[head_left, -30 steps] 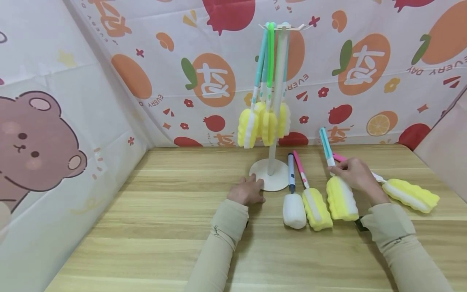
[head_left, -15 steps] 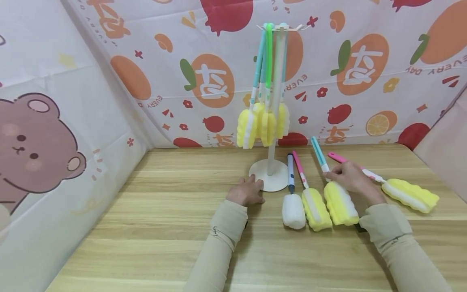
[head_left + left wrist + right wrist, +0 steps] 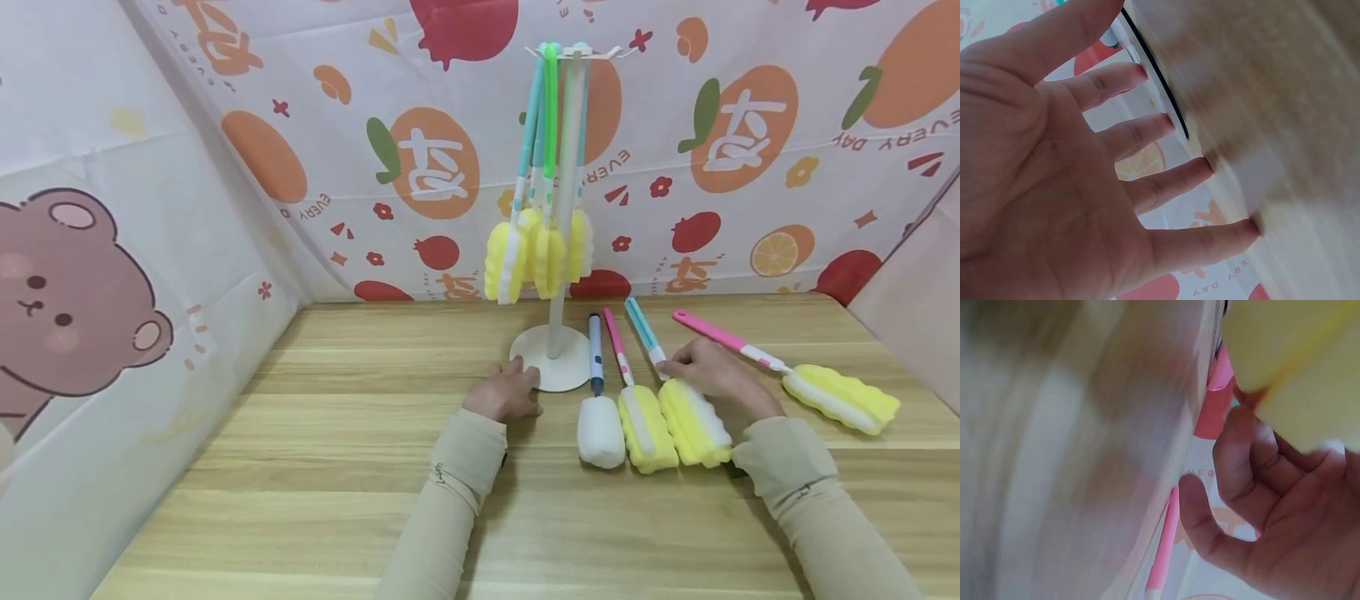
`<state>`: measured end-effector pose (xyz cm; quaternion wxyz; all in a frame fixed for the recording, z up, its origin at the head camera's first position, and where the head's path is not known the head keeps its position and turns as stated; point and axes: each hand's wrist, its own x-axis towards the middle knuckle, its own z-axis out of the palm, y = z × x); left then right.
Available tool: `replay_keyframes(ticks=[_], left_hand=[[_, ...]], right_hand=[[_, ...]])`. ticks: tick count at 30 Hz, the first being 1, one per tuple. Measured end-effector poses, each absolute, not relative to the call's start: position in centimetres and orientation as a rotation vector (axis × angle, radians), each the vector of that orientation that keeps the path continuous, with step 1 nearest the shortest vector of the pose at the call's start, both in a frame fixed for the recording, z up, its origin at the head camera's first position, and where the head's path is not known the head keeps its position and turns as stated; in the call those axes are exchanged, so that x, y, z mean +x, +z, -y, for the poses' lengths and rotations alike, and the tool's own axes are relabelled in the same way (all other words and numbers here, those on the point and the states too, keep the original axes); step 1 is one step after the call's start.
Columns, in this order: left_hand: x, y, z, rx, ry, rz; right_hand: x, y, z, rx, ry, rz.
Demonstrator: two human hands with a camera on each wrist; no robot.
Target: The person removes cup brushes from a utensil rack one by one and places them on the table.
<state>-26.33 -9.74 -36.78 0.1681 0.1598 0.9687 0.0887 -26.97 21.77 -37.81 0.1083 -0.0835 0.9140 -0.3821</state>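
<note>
My right hand [image 3: 712, 371] pinches the neck of a cup brush with a teal handle and yellow-and-white sponge head [image 3: 693, 422], low at the table. In the right wrist view its yellow sponge [image 3: 1304, 369] hides part of the fingers. To its left lie a pink-handled sponge brush [image 3: 647, 427] and a blue-handled brush with a white sponge [image 3: 600, 432]. My left hand [image 3: 502, 393] rests at the round white base [image 3: 527, 346] of a hanging stand. Its fingers [image 3: 1135, 132] are spread, some tips at the base's edge, others on the wood.
On the stand's pole [image 3: 568, 150] hang several sponge brushes with teal and green handles [image 3: 551, 125]. Another pink-handled brush [image 3: 840, 396] lies slanted at the right. A printed cloth [image 3: 315, 250] closes off the back and sides of the wooden table [image 3: 300, 467].
My right hand has moved the teal-handled brush left and down, so its sponge now lies close beside the pink-handled one. The left hand has stayed at the base.
</note>
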Motion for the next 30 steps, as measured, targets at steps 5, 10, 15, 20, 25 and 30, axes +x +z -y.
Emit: replay_keyframes(ticks=[5, 10, 15, 20, 25, 30], left_hand=[[-26.5, -37.1, 9.7, 0.452, 0.255, -2.755], [-26.7, -37.4, 9.7, 0.453, 0.259, -2.750], [-26.6, -37.3, 9.6, 0.455, 0.260, -2.753], [-26.5, -37.4, 9.7, 0.458, 0.273, -2.758], [-26.5, -37.5, 9.7, 0.461, 0.276, -2.757], [-26.7, -37.4, 9.7, 0.460, 0.259, -2.764]], right_hand=[[-27.3, -38.0, -22.3, -0.497, -0.987, -2.734], [-27.5, -37.9, -22.7, -0.644, -0.976, -2.705], [-27.4, -37.5, -23.0, -0.669, -0.936, -2.696], [-27.1, -37.1, -23.1, -0.711, -0.882, -2.706], [-26.8, -36.6, -22.8, -0.722, -0.877, -2.688], [-26.7, -36.1, -22.7, -0.736, -0.840, -2.709]])
